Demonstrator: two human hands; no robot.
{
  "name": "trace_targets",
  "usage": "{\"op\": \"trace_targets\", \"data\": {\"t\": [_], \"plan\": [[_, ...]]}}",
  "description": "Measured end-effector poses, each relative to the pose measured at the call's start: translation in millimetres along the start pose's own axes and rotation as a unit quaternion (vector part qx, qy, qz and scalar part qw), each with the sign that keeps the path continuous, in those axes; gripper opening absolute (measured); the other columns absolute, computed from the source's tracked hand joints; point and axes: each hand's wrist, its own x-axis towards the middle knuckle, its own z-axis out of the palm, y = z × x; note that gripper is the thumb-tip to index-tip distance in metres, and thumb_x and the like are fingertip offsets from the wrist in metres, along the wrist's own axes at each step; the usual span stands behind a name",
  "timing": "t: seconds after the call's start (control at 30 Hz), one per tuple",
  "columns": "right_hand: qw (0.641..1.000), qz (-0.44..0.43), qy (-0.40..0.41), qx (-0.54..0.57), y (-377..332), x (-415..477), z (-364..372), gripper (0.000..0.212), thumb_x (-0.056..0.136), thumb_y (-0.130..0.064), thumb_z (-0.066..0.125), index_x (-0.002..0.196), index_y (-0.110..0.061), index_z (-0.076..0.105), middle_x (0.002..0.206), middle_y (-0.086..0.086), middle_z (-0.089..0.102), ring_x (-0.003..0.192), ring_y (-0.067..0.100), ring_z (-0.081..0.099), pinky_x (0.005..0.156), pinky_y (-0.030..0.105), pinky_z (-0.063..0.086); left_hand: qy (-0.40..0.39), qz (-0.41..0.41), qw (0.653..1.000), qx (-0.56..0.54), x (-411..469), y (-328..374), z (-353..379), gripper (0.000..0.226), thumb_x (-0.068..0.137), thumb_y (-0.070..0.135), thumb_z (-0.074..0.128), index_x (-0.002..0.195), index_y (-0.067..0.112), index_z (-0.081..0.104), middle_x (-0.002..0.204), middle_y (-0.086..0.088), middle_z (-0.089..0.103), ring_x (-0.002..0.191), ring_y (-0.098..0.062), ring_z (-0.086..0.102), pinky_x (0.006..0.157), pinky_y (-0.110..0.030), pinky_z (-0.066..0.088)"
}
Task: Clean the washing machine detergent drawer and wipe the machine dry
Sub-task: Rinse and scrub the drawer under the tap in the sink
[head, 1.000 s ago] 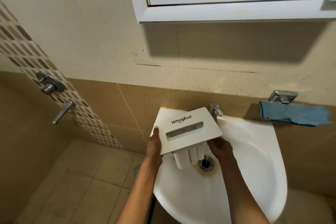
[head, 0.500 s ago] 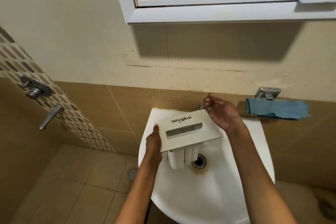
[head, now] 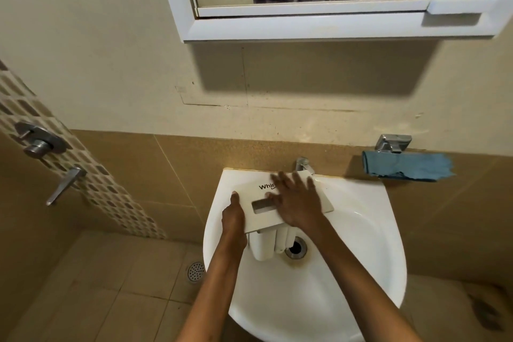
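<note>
The fingers (head: 286, 182) of the right hand (head: 298, 203) lay straight and spread, flat on the face plate of the detergent drawer (head: 263, 221). They pressed on it and gripped nothing, probably to rub or steady the plate. The left hand (head: 233, 219) was clamped on the plate's left edge, thumb on top and the other fingers hidden underneath. This grip appeared to carry the drawer's weight and fix its angle.

The drawer was held over the sink (head: 347, 244), face plate up and tilted, with the far edge higher. Its compartment body hung below the plate, just left of the drain (head: 295, 248). That position would let any rinse water run straight into the basin. The plate was smooth white plastic, rectangular, with a recessed slot handle and a printed logo partly covered by the right hand. The body beneath had rounded, moulded corners.

The sink was glossy white ceramic with a curved near rim and brown staining around the metal drain ring. A chrome tap (head: 304, 165) stood at the far edge, just behind the plate. No water flow could be made out.

A blue cloth (head: 406, 166), soft and frayed, hung from a chrome bracket (head: 392, 143) on the wall to the right, well apart from both hands. It was probably kept there for the drying step.
</note>
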Motion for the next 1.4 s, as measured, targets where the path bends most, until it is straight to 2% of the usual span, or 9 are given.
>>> {"op": "trace_targets", "data": {"t": [0.17,0.3,0.63,0.7,0.8,1.0,1.2,1.3,1.4], "plan": [[0.987,0.144,-0.014,0.07,28,-4,1,0.061,0.097,-0.053,0.012,0.15,-0.026,-0.002,0.158,-0.002,-0.005,0.146,0.022,-0.003,0.115,0.05,-0.002,-0.009,-0.009,1.0,0.015,-6,-4,3,0.038,0.099,0.042,0.034,0.11,0.013,0.056,0.093,-0.007,0.063,0.081,-0.022,0.06,0.068,-0.032,0.05],[0.953,0.268,0.028,0.139,47,-11,-7,0.059,0.099,-0.048,0.016,0.146,-0.014,0.024,0.149,0.015,0.029,0.138,0.034,0.025,0.11,0.046,0.025,-0.016,-0.005,1.0,0.008,-11,-2,-2,0.036,0.101,0.038,0.032,0.11,0.011,0.055,0.084,-0.004,0.062,0.074,-0.019,0.059,0.062,-0.031,0.048],[0.925,0.18,0.141,0.302,50,-24,-42,0.032,0.097,-0.027,0.045,0.108,-0.001,0.06,0.109,0.016,0.062,0.104,0.032,0.055,0.072,0.028,0.036,-0.042,0.073,0.995,0.055,-22,28,-2,0.04,0.099,0.04,0.035,0.107,0.009,0.059,0.087,-0.009,0.065,0.078,-0.025,0.062,0.07,-0.036,0.05],[0.922,0.164,0.151,0.316,53,-32,-54,0.026,0.095,-0.029,0.05,0.079,-0.009,0.055,0.074,0.003,0.055,0.082,0.027,0.052,0.056,0.026,0.029,-0.056,0.081,0.993,0.073,-24,39,-7,0.04,0.098,0.041,0.037,0.104,0.011,0.062,0.089,-0.009,0.067,0.076,-0.025,0.063,0.066,-0.033,0.051],[0.906,0.147,0.175,0.356,52,-41,-70,0.034,0.093,-0.03,0.053,0.065,-0.013,0.043,0.061,-0.002,0.042,0.062,0.016,0.043,0.05,0.025,0.025,-0.058,0.099,0.99,0.083,-32,56,-9,0.035,0.098,0.039,0.04,0.101,0.012,0.061,0.082,-0.007,0.064,0.067,-0.022,0.061,0.056,-0.029,0.049],[0.899,0.14,0.169,0.378,49,-42,-74,0.04,0.093,-0.028,0.054,0.061,-0.012,0.036,0.06,0.004,0.042,0.055,0.015,0.039,0.052,0.028,0.026,-0.059,0.097,0.99,0.079,-43,66,-11,0.031,0.098,0.039,0.043,0.1,0.013,0.059,0.073,-0.003,0.061,0.058,-0.017,0.057,0.035,-0.014,0.04],[0.891,0.122,0.146,0.413,46,-45,-67,0.04,0.093,-0.029,0.054,0.062,-0.012,0.035,0.057,0.001,0.041,0.053,0.014,0.041,0.051,0.025,0.032,-0.065,0.11,0.984,0.126,-47,67,-19,0.032,0.094,0.042,0.05,0.089,0.012,0.062,0.071,-0.002,0.062,0.056,-0.014,0.056,0.04,-0.013,0.041],[0.858,0.13,0.096,0.488,46,-51,-70,0.045,0.095,-0.045,0.043,0.076,-0.005,0.054,0.064,0.008,0.054,0.05,0.017,0.054,0.047,0.023,0.043,-0.088,0.159,0.972,0.15,-55,72,-25,0.024,0.088,0.04,0.06,0.081,0.018,0.065,0.076,-0.002,0.067,0.062,-0.014,0.062,0.056,-0.021,0.047],[0.809,0.183,-0.001,0.559,55,-52,-73,0.06,0.094,-0.056,0.029,0.082,-0.006,0.058,0.064,0.012,0.059,0.04,0.021,0.057,0.043,0.027,0.051,-0.133,0.221,0.948,0.185,-66,82,-28,0.016,0.089,0.031,0.061,0.079,0.02,0.068,0.071,0.003,0.07,0.055,-0.007,0.065,0.051,-0.016,0.048]]}}
